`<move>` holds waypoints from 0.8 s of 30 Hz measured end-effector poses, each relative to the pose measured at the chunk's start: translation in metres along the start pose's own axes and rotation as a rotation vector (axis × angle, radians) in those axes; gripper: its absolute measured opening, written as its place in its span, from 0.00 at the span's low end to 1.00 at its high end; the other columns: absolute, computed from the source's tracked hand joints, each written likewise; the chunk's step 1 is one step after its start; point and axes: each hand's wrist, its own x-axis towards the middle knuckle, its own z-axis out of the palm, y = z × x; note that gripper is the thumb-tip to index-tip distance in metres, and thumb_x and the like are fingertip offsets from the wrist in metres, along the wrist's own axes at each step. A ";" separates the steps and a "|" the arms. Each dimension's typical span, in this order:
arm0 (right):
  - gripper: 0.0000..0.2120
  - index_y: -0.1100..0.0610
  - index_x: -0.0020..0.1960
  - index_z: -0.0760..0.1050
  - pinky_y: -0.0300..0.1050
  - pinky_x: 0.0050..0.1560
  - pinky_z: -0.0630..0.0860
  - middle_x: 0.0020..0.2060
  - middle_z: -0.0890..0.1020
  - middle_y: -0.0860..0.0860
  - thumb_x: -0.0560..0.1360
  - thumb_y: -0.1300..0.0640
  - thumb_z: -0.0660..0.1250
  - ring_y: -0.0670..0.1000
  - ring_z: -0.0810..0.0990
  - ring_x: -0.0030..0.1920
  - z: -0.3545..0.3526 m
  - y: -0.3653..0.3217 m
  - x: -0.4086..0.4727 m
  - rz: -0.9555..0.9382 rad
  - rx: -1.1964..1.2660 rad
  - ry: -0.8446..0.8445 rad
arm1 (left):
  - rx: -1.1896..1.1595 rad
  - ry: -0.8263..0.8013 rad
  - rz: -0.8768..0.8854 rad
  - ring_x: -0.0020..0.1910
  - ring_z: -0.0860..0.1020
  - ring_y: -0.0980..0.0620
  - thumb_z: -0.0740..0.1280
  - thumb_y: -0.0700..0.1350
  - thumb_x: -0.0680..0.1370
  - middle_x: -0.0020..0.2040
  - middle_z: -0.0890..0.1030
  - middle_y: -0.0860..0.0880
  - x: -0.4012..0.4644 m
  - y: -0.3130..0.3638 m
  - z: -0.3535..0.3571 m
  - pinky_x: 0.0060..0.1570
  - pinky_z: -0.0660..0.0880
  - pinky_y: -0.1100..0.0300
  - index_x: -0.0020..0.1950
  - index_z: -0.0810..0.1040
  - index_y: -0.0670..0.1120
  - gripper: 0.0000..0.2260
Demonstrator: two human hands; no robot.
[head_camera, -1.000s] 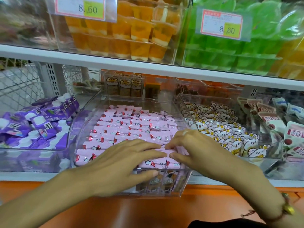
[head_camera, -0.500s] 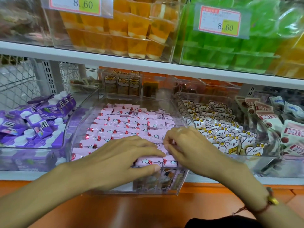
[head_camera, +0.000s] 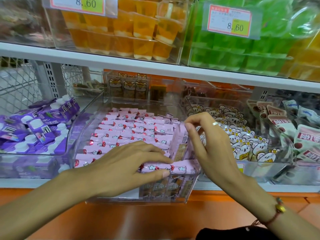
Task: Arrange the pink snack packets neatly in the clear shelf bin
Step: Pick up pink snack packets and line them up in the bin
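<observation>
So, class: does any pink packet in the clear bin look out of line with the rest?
Yes. One pink packet stands on end at the bin's front right, pinched by the right hand, while the others lie flat in rows. The left hand rests on the front row.

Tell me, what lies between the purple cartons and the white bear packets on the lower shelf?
The clear bin of pink snack packets, seen in the head view.
</observation>
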 end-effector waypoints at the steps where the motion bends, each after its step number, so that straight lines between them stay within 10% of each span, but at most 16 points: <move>1: 0.05 0.56 0.49 0.72 0.43 0.41 0.70 0.42 0.76 0.49 0.80 0.56 0.58 0.46 0.73 0.41 0.000 -0.001 0.001 0.013 0.052 0.042 | 0.050 -0.030 -0.006 0.64 0.64 0.70 0.54 0.66 0.75 0.66 0.68 0.69 0.000 0.000 -0.001 0.59 0.60 0.75 0.67 0.69 0.65 0.21; 9: 0.05 0.53 0.49 0.69 0.33 0.43 0.70 0.41 0.74 0.42 0.81 0.61 0.57 0.38 0.73 0.41 -0.013 -0.010 0.014 0.145 0.285 0.492 | -0.178 0.100 -0.129 0.55 0.73 0.72 0.58 0.70 0.72 0.58 0.74 0.73 0.003 -0.010 -0.001 0.55 0.75 0.59 0.54 0.76 0.66 0.16; 13: 0.06 0.56 0.47 0.72 0.46 0.42 0.77 0.35 0.79 0.50 0.80 0.60 0.58 0.48 0.77 0.36 -0.011 -0.014 0.012 0.442 0.489 0.321 | -0.426 0.367 -0.211 0.52 0.76 0.67 0.68 0.72 0.62 0.53 0.75 0.69 0.008 -0.006 -0.004 0.46 0.77 0.62 0.56 0.67 0.66 0.26; 19: 0.08 0.64 0.52 0.74 0.32 0.37 0.77 0.40 0.79 0.52 0.80 0.61 0.59 0.40 0.80 0.35 -0.007 -0.015 0.011 0.613 0.745 0.171 | -0.527 0.354 -0.074 0.51 0.79 0.61 0.72 0.55 0.69 0.54 0.80 0.64 0.011 0.002 -0.009 0.40 0.76 0.70 0.56 0.77 0.63 0.16; 24: 0.13 0.53 0.62 0.70 0.27 0.50 0.68 0.52 0.76 0.48 0.78 0.54 0.63 0.38 0.75 0.51 -0.012 -0.012 0.008 0.327 0.325 0.095 | -1.113 0.319 -0.546 0.37 0.84 0.54 0.67 0.53 0.75 0.40 0.86 0.47 0.019 0.005 -0.016 0.28 0.79 0.63 0.43 0.86 0.47 0.12</move>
